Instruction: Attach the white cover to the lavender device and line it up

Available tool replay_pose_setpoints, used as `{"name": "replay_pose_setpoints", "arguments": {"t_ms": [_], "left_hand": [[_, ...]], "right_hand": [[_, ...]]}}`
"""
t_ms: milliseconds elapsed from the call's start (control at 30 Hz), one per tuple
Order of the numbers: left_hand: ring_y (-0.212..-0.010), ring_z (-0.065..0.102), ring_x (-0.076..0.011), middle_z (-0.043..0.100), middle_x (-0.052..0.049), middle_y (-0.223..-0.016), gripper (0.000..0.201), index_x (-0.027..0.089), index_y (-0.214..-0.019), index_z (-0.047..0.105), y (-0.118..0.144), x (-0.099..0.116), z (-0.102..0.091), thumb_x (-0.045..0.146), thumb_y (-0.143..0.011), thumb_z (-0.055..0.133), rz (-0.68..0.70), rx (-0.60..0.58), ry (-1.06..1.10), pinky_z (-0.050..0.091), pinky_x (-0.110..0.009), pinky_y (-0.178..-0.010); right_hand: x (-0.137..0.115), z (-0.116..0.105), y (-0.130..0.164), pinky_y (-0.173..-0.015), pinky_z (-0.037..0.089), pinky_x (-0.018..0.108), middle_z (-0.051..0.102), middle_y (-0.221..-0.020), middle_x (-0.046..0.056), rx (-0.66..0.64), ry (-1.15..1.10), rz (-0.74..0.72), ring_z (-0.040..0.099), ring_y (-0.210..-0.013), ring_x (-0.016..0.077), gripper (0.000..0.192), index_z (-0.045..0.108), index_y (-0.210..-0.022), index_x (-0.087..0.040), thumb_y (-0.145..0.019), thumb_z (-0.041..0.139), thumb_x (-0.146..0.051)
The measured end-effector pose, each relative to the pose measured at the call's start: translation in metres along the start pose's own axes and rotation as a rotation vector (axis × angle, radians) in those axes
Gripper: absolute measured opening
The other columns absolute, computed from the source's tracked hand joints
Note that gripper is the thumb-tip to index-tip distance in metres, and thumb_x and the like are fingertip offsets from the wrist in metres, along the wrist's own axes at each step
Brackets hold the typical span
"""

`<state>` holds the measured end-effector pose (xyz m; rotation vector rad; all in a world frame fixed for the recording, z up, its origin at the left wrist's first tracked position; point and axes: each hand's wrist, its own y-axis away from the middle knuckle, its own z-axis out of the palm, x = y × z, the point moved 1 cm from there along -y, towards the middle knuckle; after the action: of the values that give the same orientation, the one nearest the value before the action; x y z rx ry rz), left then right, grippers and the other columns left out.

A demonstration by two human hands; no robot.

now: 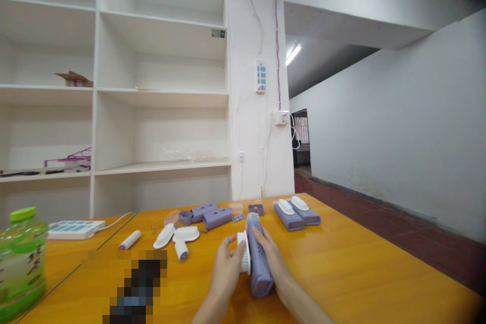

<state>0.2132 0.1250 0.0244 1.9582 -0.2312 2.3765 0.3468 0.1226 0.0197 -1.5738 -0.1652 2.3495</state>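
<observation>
In front of me, my left hand [225, 262] grips a white brush [245, 258] with short bristles, fingers and thumb closed round it. The brush is held upright against the side of a long purple plastic case [261, 276]. Wrapped round the case's other side is my right hand [271, 255], its thumb over the perforated face. Whether brush and case are joined cannot be seen. Both are over the wooden table [341, 268].
Two purple cases [289, 221] topped with white oval pieces lie back right. Back left are white oval pieces [164, 236], white cylinders [130, 240] and perforated purple shells [217, 218]. A green-capped bottle [23, 263], a power strip [76, 229] and a pixelated dark object [138, 288] are left.
</observation>
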Motion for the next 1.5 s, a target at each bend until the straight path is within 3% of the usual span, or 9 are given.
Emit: {"name": "replay_pose_setpoints", "arguments": {"t_ms": [167, 333, 500, 767, 1367, 1500], "left_hand": [[-0.051, 0.063, -0.0089, 0.067, 0.006, -0.072, 0.012, 0.014, -0.114, 0.062, 0.003, 0.007, 0.001, 0.022, -0.106, 0.057, 0.012, -0.027, -0.020, 0.050, -0.020, -0.047], [-0.050, 0.062, -0.0089, 0.067, 0.007, -0.071, 0.019, 0.014, -0.123, 0.059, 0.004, 0.012, 0.001, 0.017, -0.104, 0.059, 0.058, -0.038, -0.050, 0.050, -0.020, -0.049], [-0.048, 0.058, -0.0069, 0.066, 0.007, -0.074, 0.011, 0.014, -0.113, 0.064, 0.001, 0.009, -0.002, 0.019, -0.103, 0.061, 0.009, -0.014, -0.099, 0.053, -0.020, -0.050], [-0.054, 0.063, -0.0081, 0.069, 0.004, -0.082, 0.015, 0.015, -0.117, 0.063, -0.002, 0.007, -0.001, 0.018, -0.103, 0.062, -0.027, -0.016, -0.093, 0.055, -0.021, -0.052], [-0.052, 0.067, -0.0112, 0.072, 0.004, -0.071, 0.020, 0.014, -0.118, 0.061, -0.002, 0.007, -0.002, 0.020, -0.100, 0.065, -0.043, -0.003, -0.101, 0.054, -0.021, -0.050], [-0.054, 0.071, -0.0172, 0.075, 0.000, -0.065, 0.046, 0.013, -0.121, 0.055, 0.003, 0.009, 0.000, 0.038, -0.089, 0.078, 0.023, -0.057, -0.096, 0.050, -0.022, -0.048]], "right_hand": [[-0.001, 0.001, 0.001, -0.112, 0.045, 0.052, 0.072, -0.130, 0.007, -0.007, 0.003, -0.008, 0.068, -0.118, 0.0249, 0.038, 0.066, -0.127, -0.018, -0.097, 0.068, -0.041], [0.003, 0.000, 0.000, -0.115, 0.041, 0.053, 0.071, -0.132, 0.008, -0.033, 0.002, -0.031, 0.065, -0.124, 0.0254, 0.038, 0.067, -0.126, -0.017, -0.096, 0.069, -0.041], [0.005, -0.003, -0.001, -0.114, 0.043, 0.053, 0.070, -0.132, 0.007, -0.031, 0.007, -0.026, 0.066, -0.122, 0.0254, 0.034, 0.067, -0.125, -0.018, -0.097, 0.068, -0.039], [0.003, -0.004, -0.002, -0.113, 0.043, 0.054, 0.068, -0.135, 0.008, -0.038, 0.015, 0.001, 0.064, -0.124, 0.0267, 0.037, 0.065, -0.127, -0.018, -0.098, 0.066, -0.040], [-0.001, 0.000, 0.000, -0.117, 0.038, 0.057, 0.064, -0.142, 0.008, 0.002, 0.031, 0.001, 0.059, -0.132, 0.0282, 0.037, 0.065, -0.129, -0.019, -0.097, 0.069, -0.036], [-0.002, 0.001, 0.000, -0.114, 0.042, 0.055, 0.064, -0.141, 0.008, -0.003, -0.014, 0.030, 0.060, -0.129, 0.0271, 0.037, 0.064, -0.130, -0.019, -0.097, 0.069, -0.034]]}}
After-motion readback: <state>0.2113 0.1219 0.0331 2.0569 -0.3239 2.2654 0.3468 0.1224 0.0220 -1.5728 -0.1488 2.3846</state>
